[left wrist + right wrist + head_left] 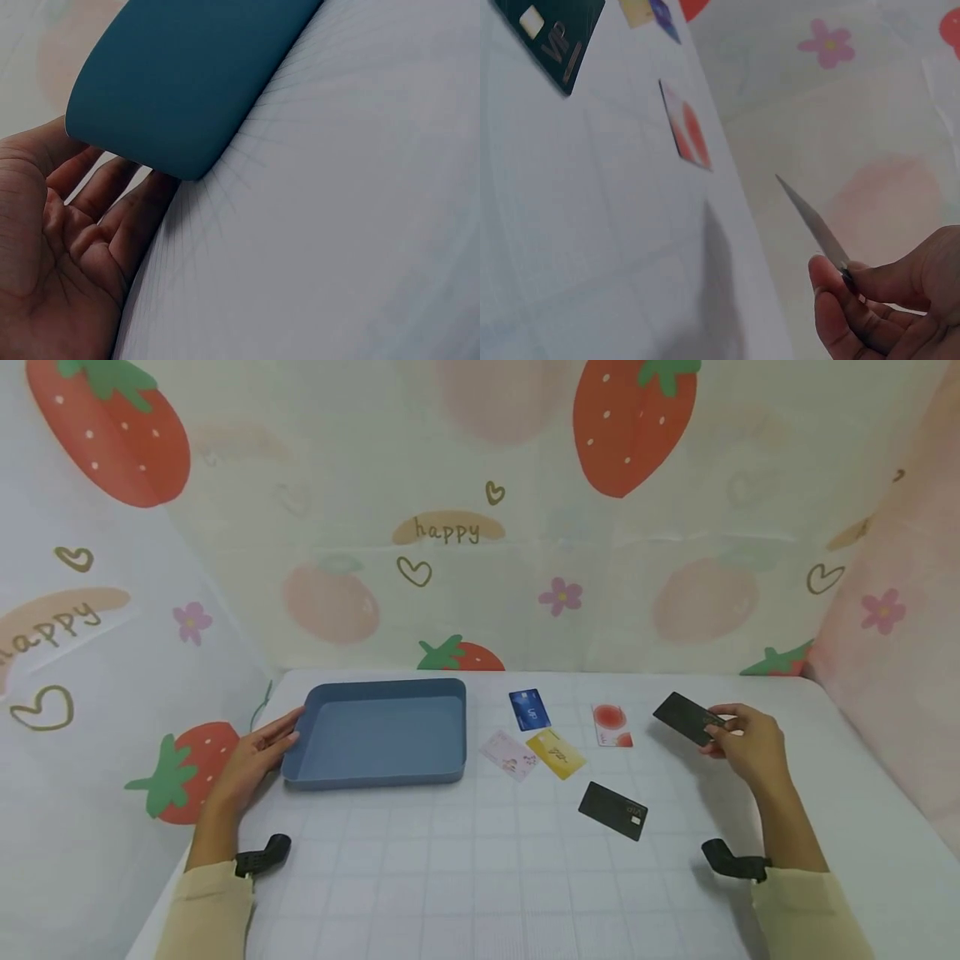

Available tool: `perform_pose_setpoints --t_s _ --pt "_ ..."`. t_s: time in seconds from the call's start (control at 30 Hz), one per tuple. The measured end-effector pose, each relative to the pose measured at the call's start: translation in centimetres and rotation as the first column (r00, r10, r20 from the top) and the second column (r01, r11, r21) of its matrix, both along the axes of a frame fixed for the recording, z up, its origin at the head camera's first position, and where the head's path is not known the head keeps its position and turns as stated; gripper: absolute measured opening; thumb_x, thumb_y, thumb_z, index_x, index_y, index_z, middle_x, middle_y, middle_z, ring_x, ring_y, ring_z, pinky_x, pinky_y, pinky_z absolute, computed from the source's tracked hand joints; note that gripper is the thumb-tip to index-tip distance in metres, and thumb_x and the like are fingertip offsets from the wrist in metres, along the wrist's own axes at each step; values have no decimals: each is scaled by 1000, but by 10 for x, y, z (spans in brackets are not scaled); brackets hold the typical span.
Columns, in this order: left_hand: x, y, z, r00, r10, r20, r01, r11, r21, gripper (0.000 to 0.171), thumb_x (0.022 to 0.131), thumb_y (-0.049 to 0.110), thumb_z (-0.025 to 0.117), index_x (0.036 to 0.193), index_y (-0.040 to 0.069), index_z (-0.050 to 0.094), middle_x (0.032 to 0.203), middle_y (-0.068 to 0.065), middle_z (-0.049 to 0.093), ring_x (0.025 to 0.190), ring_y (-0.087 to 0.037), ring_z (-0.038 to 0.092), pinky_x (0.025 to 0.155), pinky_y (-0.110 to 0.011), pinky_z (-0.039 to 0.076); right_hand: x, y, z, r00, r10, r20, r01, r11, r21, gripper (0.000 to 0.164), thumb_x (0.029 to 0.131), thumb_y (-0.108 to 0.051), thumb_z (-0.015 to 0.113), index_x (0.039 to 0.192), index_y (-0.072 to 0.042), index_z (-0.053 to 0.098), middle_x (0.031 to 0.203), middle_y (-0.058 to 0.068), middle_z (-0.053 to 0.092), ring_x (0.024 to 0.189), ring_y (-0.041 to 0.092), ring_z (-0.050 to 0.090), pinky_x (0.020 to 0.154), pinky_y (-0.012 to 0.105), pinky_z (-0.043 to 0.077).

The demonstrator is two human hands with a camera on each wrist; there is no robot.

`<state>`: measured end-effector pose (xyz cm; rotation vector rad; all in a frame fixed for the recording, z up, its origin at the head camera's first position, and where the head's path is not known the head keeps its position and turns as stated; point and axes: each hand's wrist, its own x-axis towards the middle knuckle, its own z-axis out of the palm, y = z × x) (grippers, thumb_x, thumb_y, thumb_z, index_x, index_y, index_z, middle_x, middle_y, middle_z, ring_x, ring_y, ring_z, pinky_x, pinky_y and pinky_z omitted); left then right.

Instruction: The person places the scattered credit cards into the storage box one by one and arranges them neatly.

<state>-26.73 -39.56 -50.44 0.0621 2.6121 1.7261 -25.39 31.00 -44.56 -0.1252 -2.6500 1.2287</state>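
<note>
My right hand [750, 745] pinches a black card [684, 718] between thumb and fingers, held above the table at the right. In the right wrist view that card [814, 217] appears nearly edge-on. My left hand [251, 764] touches the left end of a blue-grey rectangular tray [375, 777], its fingers extended against the outer wall; the left wrist view shows their tips partly hidden by the tray [172, 97]. Between tray and right hand lie a blue card [529, 709], a pale pink card [510, 755], a yellow card [556, 753], a red-and-white card [612, 727] and a black VIP card [611, 811].
A white table [420, 877] with a faint grid carries everything. Behind it and at both sides hang fabric walls [480, 593] printed with strawberries, hearts and flowers. The inside of the tray shows a bare floor. Each wrist wears a small black camera.
</note>
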Motion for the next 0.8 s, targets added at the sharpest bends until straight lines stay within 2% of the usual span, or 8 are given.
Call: perform_pose_setpoints --t_s 0.1,0.23,0.53,0.8 --pt "-1 0 0 1000 -1 -2 1 1000 -18 62 103 40 59 158 19 39 162 -11 35 149 -24 33 97 -7 41 3 -7 7 1000 6 0 -6 1000 9 38 97 -2 63 133 9 58 104 32 67 58 10 72 56 13 50" --pt "-1 0 0 1000 -6 -7 6 1000 -1 62 103 39 59 158 17 39 162 -12 35 149 -24 33 97 -8 42 5 -20 13 1000 16 -5 -16 1000 10 37 98 -1 62 133 9 58 103 31 68 63 19 74 56 14 52" --pt "2 -1 -1 1000 -6 1 6 1000 7 63 103 40 59 158 16 38 162 -12 34 149 -24 32 98 -8 42 8 -51 21 996 83 -29 -83 997 -1 35 98 2 62 132 9 58 98 29 67 68 32 74 58 19 57" --pt "0 -1 -1 1000 -2 4 2 1000 8 64 103 41 59 158 16 38 161 -12 35 149 -24 34 97 -8 42 8 -76 25 989 147 -16 -147 989 -13 35 97 4 63 131 7 60 98 26 67 66 23 72 59 17 56"
